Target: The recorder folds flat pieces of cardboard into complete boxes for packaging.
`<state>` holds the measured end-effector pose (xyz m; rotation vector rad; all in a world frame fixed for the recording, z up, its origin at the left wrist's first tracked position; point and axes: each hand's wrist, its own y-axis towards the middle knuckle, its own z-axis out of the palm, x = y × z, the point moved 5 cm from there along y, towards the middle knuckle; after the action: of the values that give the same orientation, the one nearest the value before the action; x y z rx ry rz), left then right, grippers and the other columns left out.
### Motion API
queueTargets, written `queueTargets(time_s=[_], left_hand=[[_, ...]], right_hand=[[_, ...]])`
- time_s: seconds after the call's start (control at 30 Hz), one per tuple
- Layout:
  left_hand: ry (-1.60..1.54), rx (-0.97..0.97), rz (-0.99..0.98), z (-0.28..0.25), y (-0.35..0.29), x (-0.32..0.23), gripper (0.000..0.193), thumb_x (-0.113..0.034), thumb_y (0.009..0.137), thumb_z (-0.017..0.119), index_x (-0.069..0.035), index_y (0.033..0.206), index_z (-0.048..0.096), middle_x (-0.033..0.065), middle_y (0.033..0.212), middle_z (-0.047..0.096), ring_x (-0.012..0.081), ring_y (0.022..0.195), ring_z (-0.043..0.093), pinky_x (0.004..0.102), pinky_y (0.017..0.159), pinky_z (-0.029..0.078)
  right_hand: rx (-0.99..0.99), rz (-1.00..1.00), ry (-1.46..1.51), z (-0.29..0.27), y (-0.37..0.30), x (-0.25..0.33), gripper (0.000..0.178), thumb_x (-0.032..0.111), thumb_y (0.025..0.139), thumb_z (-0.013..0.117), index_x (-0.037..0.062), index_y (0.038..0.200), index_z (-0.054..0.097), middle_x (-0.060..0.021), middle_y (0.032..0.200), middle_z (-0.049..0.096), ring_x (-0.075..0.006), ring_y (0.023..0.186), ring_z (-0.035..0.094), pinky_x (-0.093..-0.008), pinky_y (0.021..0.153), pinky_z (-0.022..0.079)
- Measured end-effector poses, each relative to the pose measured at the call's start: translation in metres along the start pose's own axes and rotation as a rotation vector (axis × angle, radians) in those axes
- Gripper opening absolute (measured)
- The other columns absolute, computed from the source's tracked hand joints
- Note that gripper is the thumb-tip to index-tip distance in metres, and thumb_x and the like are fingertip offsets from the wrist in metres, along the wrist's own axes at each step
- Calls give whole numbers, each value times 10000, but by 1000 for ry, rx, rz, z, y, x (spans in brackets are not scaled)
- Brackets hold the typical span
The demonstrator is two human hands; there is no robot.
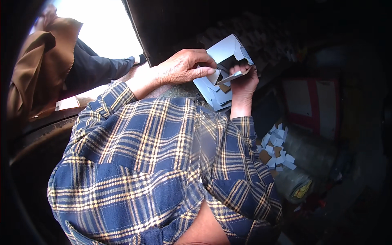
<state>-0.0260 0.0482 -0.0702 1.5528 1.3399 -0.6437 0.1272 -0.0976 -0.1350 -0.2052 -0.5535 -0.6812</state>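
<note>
A white cardboard box [227,49], partly folded with its flaps standing out, is between my two hands in front of my chest. My left hand [183,67] is closed, with thumb and fingers at a small flap on its left side. From below, my right hand [245,81] grips the right side; its fingers curl over the panel at the dark opening. Brown board shows inside one of the edges. Flat white cardboard pieces [218,98] lie stacked just under the box, partly hidden by it and by my hands.
A heap of small folded white and brown card pieces [275,147] lies to the right, beside a clear plastic-wrapped bundle [298,185]. A red-and-white panel [312,102] stands farther right. At upper left, another person's dark-trousered leg [92,67] and brown cloth [45,61] show by a bright opening.
</note>
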Motion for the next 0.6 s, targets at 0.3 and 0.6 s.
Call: queueTargets(time_s=[0.3,0.6], left_hand=[[106,-81,45,-1,6,-9,245,-256,885,652,-48,1015,656,80,943,590,197,756,581,274,670,484],[590,-115,405,9,16,-27,408,-308,785,731,-84,1108,620,87,1079,573,230,930,544,321,808,470]], right_hand=[[127,8,83,0,2,-4,228,260,917,421,123,789,550,-2,643,457,-138,562,391,-293,573,309],[122,118,134,4,-4,-6,250,268,934,405,119,794,548,6,633,437,-129,544,376,-286,573,315]])
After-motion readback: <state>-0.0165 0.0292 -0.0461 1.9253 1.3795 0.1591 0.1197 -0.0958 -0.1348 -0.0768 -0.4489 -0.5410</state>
